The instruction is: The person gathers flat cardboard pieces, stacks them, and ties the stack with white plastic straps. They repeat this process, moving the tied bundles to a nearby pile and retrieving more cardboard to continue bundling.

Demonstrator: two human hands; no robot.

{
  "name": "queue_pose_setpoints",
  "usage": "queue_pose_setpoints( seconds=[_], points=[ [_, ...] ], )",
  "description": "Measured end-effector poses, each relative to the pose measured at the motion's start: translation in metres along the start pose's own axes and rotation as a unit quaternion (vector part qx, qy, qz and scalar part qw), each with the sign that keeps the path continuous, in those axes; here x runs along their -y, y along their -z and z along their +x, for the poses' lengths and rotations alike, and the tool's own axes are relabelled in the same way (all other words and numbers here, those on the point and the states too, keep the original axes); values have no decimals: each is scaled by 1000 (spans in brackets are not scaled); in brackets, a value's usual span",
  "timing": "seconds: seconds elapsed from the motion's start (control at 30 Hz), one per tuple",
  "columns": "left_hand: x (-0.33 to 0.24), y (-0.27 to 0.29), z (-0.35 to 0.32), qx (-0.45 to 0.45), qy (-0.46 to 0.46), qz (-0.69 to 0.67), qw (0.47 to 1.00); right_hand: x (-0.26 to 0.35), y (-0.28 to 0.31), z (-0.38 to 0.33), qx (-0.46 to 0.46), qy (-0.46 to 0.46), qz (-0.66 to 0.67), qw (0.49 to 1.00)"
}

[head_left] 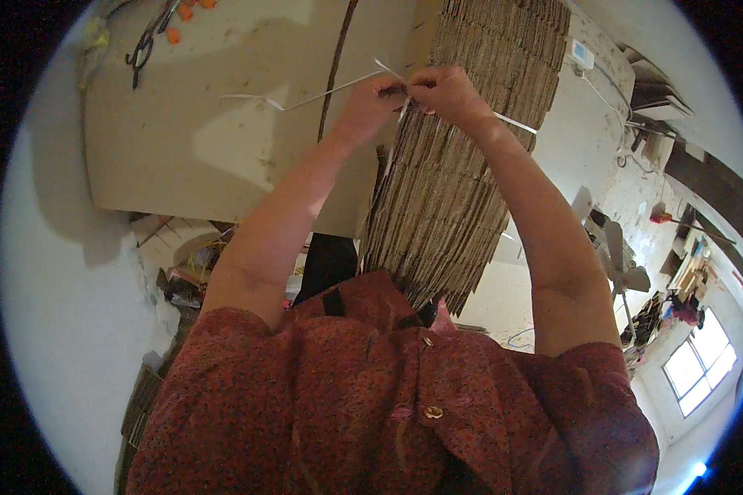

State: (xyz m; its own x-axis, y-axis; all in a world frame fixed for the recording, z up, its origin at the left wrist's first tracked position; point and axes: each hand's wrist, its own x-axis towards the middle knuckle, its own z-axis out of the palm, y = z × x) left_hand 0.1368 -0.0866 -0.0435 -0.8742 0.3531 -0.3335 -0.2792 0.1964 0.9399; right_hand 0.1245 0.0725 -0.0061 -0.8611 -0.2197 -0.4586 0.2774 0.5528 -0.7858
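Note:
A long stack of flat brown cardboard pieces (437, 206) lies on the table with its layered edges upward. White plastic strapping (516, 123) runs around the stack. At the stack's left edge, my left hand (378, 97) and my right hand (447, 91) meet, fingers pinched on the strap where its ends cross. One loose strap end (309, 99) trails off to the left over the table. Another short end sticks up above my fingers. Whether a knot has formed between them is hidden by my fingertips.
The pale tabletop (157, 157) spreads to the left, with black-handled scissors (142, 51) and small orange pieces (173, 35) at its far end. On the right are a small white device with a screen (582, 54), a fan (623, 260) and a window (700, 363).

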Motion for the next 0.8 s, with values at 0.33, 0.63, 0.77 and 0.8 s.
queue_pose_setpoints(
  seconds=[0.33, 0.63, 0.77, 0.8],
  points=[
    [13, -9, 6, -15, -23, -34, 999, -11, -8, 9, -91, 243, -362, 895],
    [6, -14, 6, -34, 13, -104, 994, -28, -15, 8, -231, 281, -289, 886],
    [7, -1, 17, 33, 23, -125, 991, -33, -16, 8, -235, 289, -269, 888],
    [9, 0, 20, 43, 24, -154, 987, -33, -16, 9, -237, 301, -256, 887]
  ],
)
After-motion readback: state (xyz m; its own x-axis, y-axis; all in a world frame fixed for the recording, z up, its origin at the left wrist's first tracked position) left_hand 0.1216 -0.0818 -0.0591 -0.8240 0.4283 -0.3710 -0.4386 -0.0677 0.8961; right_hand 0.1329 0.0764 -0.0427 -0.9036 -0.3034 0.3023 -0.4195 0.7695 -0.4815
